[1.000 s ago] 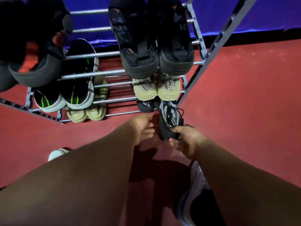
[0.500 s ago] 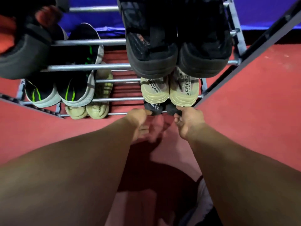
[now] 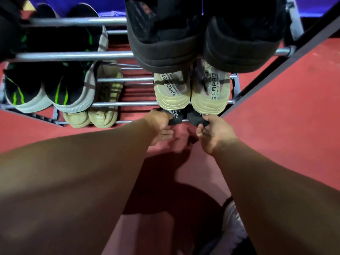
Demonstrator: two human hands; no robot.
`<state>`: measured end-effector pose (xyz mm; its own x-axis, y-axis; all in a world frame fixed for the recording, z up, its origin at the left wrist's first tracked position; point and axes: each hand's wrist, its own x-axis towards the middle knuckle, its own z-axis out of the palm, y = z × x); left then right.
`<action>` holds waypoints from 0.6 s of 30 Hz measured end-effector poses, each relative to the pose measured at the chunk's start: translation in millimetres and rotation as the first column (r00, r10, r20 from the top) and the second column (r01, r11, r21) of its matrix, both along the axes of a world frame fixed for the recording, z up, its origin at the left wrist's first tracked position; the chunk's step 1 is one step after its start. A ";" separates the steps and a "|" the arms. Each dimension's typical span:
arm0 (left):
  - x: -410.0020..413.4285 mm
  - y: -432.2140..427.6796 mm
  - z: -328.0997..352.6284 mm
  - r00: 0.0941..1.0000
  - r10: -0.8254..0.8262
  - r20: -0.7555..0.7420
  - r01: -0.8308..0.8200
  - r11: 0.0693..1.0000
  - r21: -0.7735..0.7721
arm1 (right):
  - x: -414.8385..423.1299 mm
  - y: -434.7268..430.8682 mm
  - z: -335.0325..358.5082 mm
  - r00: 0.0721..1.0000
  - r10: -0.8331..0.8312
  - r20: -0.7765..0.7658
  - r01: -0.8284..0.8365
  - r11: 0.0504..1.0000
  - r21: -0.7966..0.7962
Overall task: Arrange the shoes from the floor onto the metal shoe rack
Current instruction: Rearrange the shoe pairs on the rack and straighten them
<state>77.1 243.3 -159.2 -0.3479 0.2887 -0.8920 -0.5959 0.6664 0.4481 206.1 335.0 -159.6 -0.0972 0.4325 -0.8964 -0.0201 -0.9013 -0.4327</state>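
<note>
The metal shoe rack (image 3: 73, 55) fills the top of the view, seen from above. Two black patterned shoes sit on its bottom tier at the right, only their heels showing. My left hand (image 3: 160, 126) touches the heel of the left black shoe (image 3: 176, 118). My right hand (image 3: 213, 133) pinches the heel of the right black shoe (image 3: 197, 120). A cream pair (image 3: 191, 91) on the tier above hides the rest of both shoes.
Big black shoes (image 3: 202, 34) sit on the top tier, black shoes with green stripes (image 3: 46, 89) on the left, a beige pair (image 3: 92, 115) on the bottom left. A white shoe (image 3: 233, 223) lies on the red floor (image 3: 285, 116) under my right forearm.
My right hand carried the black patterned shoe from the floor onto the bottom tier beside its mate. The camera has moved closer to the rack.
</note>
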 end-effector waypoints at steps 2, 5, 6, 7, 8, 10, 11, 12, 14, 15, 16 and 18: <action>0.7 2.9 -1.9 0.999 0.037 -0.005 -0.037 0.999 0.028 | -2.1 -2.7 -2.9 1.000 0.011 0.009 -0.011 1.000 -0.005; 3.5 6.4 -6.0 0.994 0.107 -0.022 -0.106 0.993 0.053 | -0.5 -9.0 -6.2 0.996 0.064 0.054 -0.063 0.998 -0.013; 4.5 7.2 -7.8 0.990 0.135 -0.028 -0.133 0.989 0.061 | 0.5 -10.8 -6.3 0.997 0.070 0.042 -0.070 0.997 -0.017; 5.5 7.8 -9.4 0.987 0.159 -0.028 -0.156 0.985 0.072 | 1.2 -12.3 -5.4 0.997 0.078 0.024 -0.077 0.997 -0.020; 6.4 8.1 -9.9 0.985 0.171 -0.026 -0.168 0.982 0.083 | 1.4 -12.9 -4.8 0.996 0.090 0.013 -0.089 0.996 -0.020; 7.0 8.0 -9.9 0.984 0.177 -0.021 -0.174 0.979 0.101 | -0.1 -13.1 -3.2 0.994 0.107 0.002 -0.107 0.994 -0.012; 6.8 7.9 -10.0 0.984 0.175 -0.017 -0.173 0.979 0.109 | -1.0 -13.0 -2.6 0.994 0.108 0.001 -0.108 0.994 -0.005; 6.2 7.6 -10.1 0.985 0.171 -0.013 -0.169 0.979 0.114 | -1.8 -12.7 -2.7 0.995 0.104 0.003 -0.104 0.995 0.002; 4.9 6.9 -9.8 0.986 0.167 -0.002 -0.165 0.980 0.115 | -2.9 -12.4 -2.6 0.996 0.086 0.009 -0.086 0.996 0.015; 4.5 6.9 -9.9 0.986 0.168 0.005 -0.168 0.979 0.114 | -3.3 -12.3 -2.1 0.997 0.077 0.011 -0.078 0.997 0.017; 4.1 6.7 -10.1 0.985 0.173 0.013 -0.173 0.978 0.115 | -3.3 -12.1 -2.4 0.997 0.072 0.015 -0.072 0.997 0.017; 4.6 6.3 -10.0 0.982 0.187 0.032 -0.189 0.975 0.119 | -3.0 -10.9 -3.5 0.997 0.068 0.026 -0.068 0.997 0.021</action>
